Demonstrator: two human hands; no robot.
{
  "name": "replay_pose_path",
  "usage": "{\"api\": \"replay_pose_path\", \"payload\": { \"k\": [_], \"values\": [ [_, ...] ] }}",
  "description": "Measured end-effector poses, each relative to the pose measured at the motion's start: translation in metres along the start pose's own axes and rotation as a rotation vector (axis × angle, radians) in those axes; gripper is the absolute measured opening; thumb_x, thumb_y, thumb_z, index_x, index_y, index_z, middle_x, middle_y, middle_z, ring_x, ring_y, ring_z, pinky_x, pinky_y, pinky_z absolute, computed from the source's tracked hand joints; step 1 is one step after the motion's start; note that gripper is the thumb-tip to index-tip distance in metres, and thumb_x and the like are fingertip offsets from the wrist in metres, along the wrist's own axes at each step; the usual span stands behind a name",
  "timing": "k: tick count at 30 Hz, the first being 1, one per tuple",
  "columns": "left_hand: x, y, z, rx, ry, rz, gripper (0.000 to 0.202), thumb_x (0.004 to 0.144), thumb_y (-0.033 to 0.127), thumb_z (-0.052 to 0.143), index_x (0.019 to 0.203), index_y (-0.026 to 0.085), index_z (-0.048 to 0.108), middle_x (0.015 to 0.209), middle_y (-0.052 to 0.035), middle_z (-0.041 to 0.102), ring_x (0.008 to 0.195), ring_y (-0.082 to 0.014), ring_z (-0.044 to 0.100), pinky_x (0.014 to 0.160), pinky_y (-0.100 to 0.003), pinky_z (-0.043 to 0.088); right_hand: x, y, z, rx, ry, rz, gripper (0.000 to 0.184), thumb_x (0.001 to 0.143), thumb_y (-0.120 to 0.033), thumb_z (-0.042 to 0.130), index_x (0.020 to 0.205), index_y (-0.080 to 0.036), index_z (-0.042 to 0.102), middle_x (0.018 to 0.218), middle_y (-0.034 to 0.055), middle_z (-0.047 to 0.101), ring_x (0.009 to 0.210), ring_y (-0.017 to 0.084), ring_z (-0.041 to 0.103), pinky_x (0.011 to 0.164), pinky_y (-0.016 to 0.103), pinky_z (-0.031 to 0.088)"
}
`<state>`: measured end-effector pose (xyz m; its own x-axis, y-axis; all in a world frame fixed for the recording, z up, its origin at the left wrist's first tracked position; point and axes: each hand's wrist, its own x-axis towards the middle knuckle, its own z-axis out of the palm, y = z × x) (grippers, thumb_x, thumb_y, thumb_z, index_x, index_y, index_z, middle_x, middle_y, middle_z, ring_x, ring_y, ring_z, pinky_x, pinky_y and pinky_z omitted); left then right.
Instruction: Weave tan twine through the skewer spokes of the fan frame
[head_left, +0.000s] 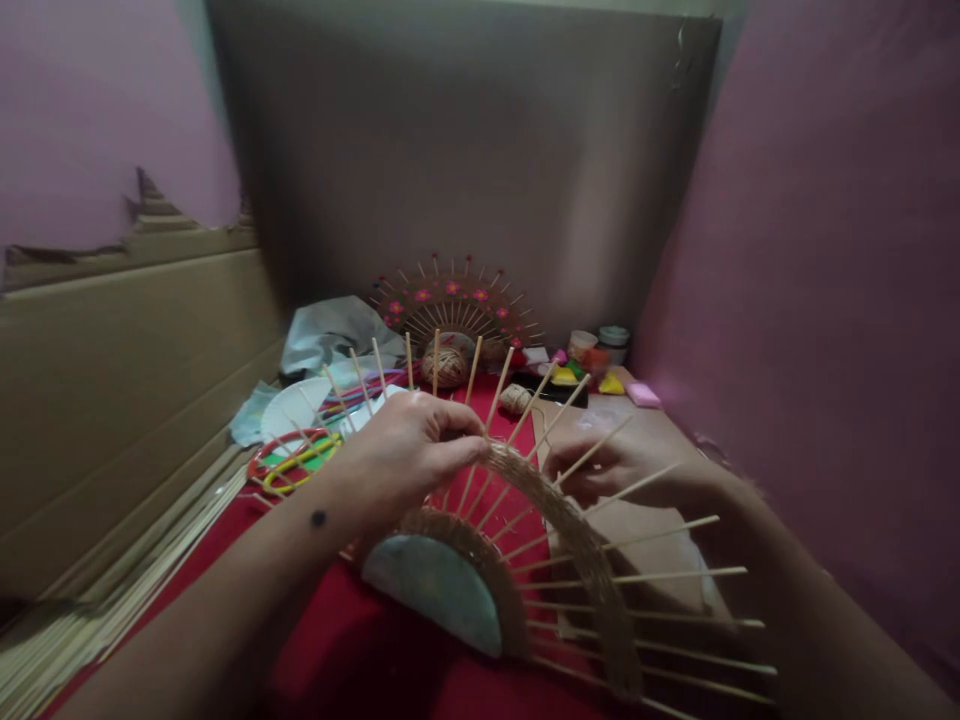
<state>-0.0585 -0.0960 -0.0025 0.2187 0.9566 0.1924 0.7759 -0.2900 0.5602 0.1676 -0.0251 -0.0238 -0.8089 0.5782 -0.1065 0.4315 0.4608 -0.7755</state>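
- By the left hand (416, 440), the band (555, 510) is pinched between thumb and forefinger at its upper end, near the centre of the frame; the other fingers are curled in.
- By the right hand (619, 460), right of centre, the sticks (654, 486) are approached from behind with bent fingers; whether a strand is gripped there cannot be told.
- The step in hand is judged to be the weaving of the band through the sticks; the next move seems to call for the woven edge to be kept pressed while a strand is led around the neighbouring stick.
- The fan (510, 590) is placed from the centre to the lower right, over the red cloth (322, 640) and partly over the board (637, 540).
- Its arc is pointed to the upper right, and the straight edge of the half-disc (435, 590) is turned to the lower left.
- Its long axis is sloped from middle left down to lower right, with the sticks splayed outward.
- Farther out, two twine balls (444, 366) and a flowered fan (452, 289) are seen behind, above centre; loose canes (150, 620) are laid at lower left.
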Motion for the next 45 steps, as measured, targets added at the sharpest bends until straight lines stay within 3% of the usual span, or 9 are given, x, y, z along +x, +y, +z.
{"api": "replay_pose_path", "payload": {
  "k": [6,10,13,21,27,32,34,40,45],
  "values": [
    [0.002,0.000,-0.001,-0.003,-0.023,-0.018,0.023,0.077,0.031,0.052,0.072,0.017,0.069,0.045,0.0047,0.049,0.043,-0.0059,0.040,0.042,-0.017,0.029,0.003,0.003,0.009,0.364,0.154,-0.166,0.015,0.078,-0.020,0.058,0.090,-0.015,0.067,0.088,0.0052,0.067,0.085,0.015,0.060,0.078,0.028,0.046],
    [0.002,0.002,-0.001,-0.022,-0.021,-0.039,0.023,0.077,0.030,0.051,0.072,0.016,0.069,0.045,0.0044,0.048,0.041,-0.0060,0.040,0.041,-0.018,0.029,0.012,0.016,0.022,0.680,0.156,-0.138,0.017,0.073,-0.023,0.064,0.087,-0.015,0.067,0.073,0.0019,0.064,0.063,0.011,0.057,0.058,0.024,0.045],
    [0.003,0.002,-0.001,-0.032,-0.024,-0.049,0.023,0.077,0.029,0.051,0.073,0.015,0.069,0.044,0.0040,0.049,0.041,-0.0063,0.040,0.040,-0.018,0.030,0.019,0.017,0.031,0.792,0.104,-0.005,0.015,0.069,-0.025,0.070,0.081,-0.016,0.067,0.056,-0.0039,0.055,0.045,0.004,0.044,0.042,0.017,0.031],
    [0.003,0.001,-0.004,-0.091,-0.101,-0.059,0.024,0.079,0.031,0.050,0.074,0.015,0.067,0.047,0.0038,0.047,0.043,-0.0074,0.043,0.041,-0.018,0.033,0.023,0.020,0.034,0.786,0.169,-0.018,0.025,0.067,-0.038,0.071,0.079,-0.016,0.070,0.051,-0.0045,0.050,0.040,0.003,0.032,0.040,0.020,0.021],
    [0.001,0.001,-0.006,-0.097,-0.137,-0.060,0.024,0.080,0.033,0.051,0.078,0.015,0.067,0.047,0.0036,0.049,0.043,-0.0078,0.043,0.041,-0.019,0.034,0.020,0.015,0.035,0.693,0.226,0.022,0.020,0.065,-0.033,0.073,0.074,-0.015,0.070,0.049,-0.0039,0.050,0.041,0.004,0.032,0.041,0.021,0.023],
    [-0.012,0.008,0.002,-0.048,0.173,0.049,0.025,0.081,0.033,0.053,0.100,0.018,0.060,0.053,0.0046,0.051,0.046,-0.0083,0.044,0.044,-0.020,0.036,0.019,0.010,0.035,0.656,0.226,-0.007,0.020,0.068,-0.034,0.070,0.071,-0.014,0.070,0.045,-0.0044,0.047,0.040,0.004,0.030,0.039,0.021,0.018],
    [-0.017,0.014,0.006,0.017,0.215,0.122,0.027,0.082,0.031,0.053,0.106,0.019,0.057,0.054,0.0049,0.052,0.046,-0.0080,0.044,0.046,-0.020,0.036,0.019,0.010,0.034,0.664,0.212,-0.011,0.018,0.069,-0.032,0.070,0.072,-0.014,0.070,0.042,-0.0060,0.042,0.038,0.004,0.027,0.038,0.021,0.016],
    [-0.014,0.024,0.018,0.173,0.113,0.225,0.023,0.084,0.027,0.049,0.105,0.019,0.057,0.060,0.0032,0.060,0.048,-0.0079,0.048,0.050,-0.020,0.037,0.018,0.014,0.034,0.675,0.216,-0.043,0.021,0.067,-0.034,0.071,0.075,-0.015,0.070,0.050,-0.0042,0.048,0.043,0.004,0.033,0.040,0.020,0.023],
    [-0.006,0.022,0.027,0.401,0.082,0.225,0.021,0.084,0.027,0.045,0.089,0.020,0.064,0.066,-0.0020,0.066,0.056,-0.0122,0.056,0.054,-0.023,0.037,0.018,0.014,0.033,0.719,0.188,-0.047,0.018,0.067,-0.031,0.071,0.070,-0.014,0.069,0.044,-0.0059,0.042,0.040,0.004,0.027,0.038,0.019,0.018]
  ]
}}
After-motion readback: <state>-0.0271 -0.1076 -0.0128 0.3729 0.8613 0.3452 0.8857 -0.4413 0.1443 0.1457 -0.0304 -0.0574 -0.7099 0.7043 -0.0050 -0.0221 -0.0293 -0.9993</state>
